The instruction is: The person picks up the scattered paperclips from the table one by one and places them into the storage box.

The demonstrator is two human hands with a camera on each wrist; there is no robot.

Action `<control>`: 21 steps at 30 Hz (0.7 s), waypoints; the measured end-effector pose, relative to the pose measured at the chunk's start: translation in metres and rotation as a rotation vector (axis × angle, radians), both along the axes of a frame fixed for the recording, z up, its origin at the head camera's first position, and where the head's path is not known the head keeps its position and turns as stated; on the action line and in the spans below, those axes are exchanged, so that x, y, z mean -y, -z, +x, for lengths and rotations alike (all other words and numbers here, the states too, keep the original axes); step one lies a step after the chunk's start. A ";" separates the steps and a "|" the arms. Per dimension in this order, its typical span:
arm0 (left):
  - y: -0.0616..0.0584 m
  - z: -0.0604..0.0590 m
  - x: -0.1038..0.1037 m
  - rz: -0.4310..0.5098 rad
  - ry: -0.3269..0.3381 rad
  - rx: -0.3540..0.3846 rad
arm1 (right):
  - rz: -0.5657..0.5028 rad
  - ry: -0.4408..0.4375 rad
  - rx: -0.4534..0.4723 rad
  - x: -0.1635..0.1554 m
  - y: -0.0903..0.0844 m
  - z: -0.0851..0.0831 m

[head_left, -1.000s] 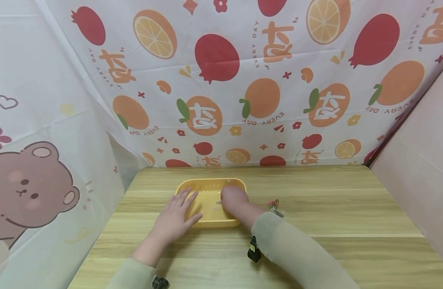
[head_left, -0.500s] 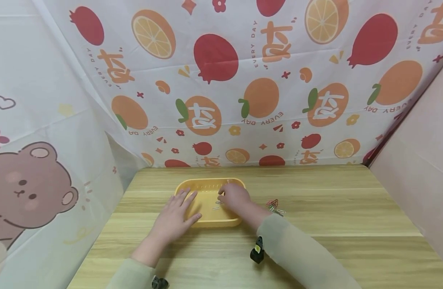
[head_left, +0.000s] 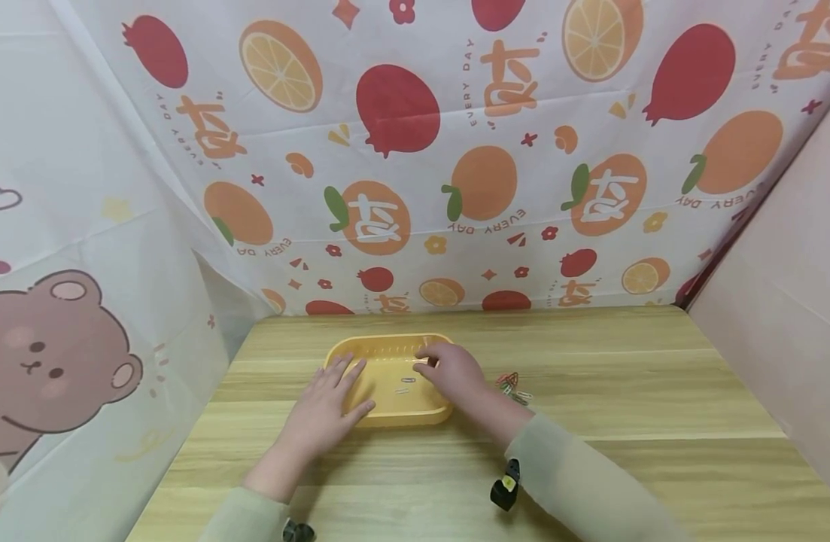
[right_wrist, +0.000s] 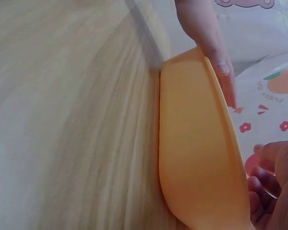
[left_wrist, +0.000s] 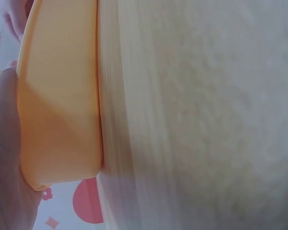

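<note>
1. We see the right hand (head_left: 455,370) has drawn back from over the yellow tray (head_left: 387,410): a second ago it was well inside the tray's right half, now it sits at the tray's right rim, wrist angled away to the tray's right.
2. Its fingers are curled, tips drawn together over the rim; whether they pinch anything we cannot tell. We judge this the end of one drop into the tray.
3. Two paper clips (head_left: 405,385) lie on the tray floor, just left of that hand. More clips (head_left: 512,387) sit in a small heap on the wooden table (head_left: 624,391), just right of the tray.
4. The left hand (head_left: 328,403) has not shifted: fingers straight, spread and relaxed, lying flat over the tray's left rim, steadying it.
5. The tray rests flat on the table, open side up. Its long axis runs left to right across the table, parallel to the table's far edge.
</note>
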State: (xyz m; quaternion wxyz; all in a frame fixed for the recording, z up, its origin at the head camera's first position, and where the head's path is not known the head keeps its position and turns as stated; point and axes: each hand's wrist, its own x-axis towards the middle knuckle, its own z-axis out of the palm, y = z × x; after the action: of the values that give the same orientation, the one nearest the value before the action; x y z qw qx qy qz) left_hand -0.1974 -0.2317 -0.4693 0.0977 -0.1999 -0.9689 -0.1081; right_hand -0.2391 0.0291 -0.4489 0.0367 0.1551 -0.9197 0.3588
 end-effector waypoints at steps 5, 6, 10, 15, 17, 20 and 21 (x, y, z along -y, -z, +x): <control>0.000 0.000 0.000 0.012 -0.001 0.006 | -0.097 0.012 0.008 -0.014 0.001 0.009; 0.000 0.000 0.000 0.012 -0.001 0.006 | -0.113 0.017 0.011 -0.018 0.001 0.010; 0.002 0.000 0.000 0.013 0.001 -0.005 | -0.163 0.053 0.018 -0.031 0.000 0.016; 0.003 0.000 0.001 0.010 -0.005 0.000 | -0.222 0.100 0.044 -0.051 0.005 0.019; 0.003 0.000 0.001 0.010 -0.006 0.010 | -0.232 0.117 0.052 -0.060 0.010 0.020; 0.005 0.000 0.001 0.009 -0.009 0.022 | -0.236 0.131 0.082 -0.076 0.020 0.021; 0.005 0.000 0.001 0.006 -0.009 0.022 | -0.232 0.140 0.094 -0.082 0.022 0.022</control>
State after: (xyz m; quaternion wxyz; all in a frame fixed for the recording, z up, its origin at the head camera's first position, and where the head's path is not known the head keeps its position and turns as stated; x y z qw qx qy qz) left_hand -0.1974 -0.2330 -0.4746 0.0882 -0.1941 -0.9705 -0.1129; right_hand -0.2171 0.1107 -0.4713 0.0363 0.0683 -0.8813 0.4661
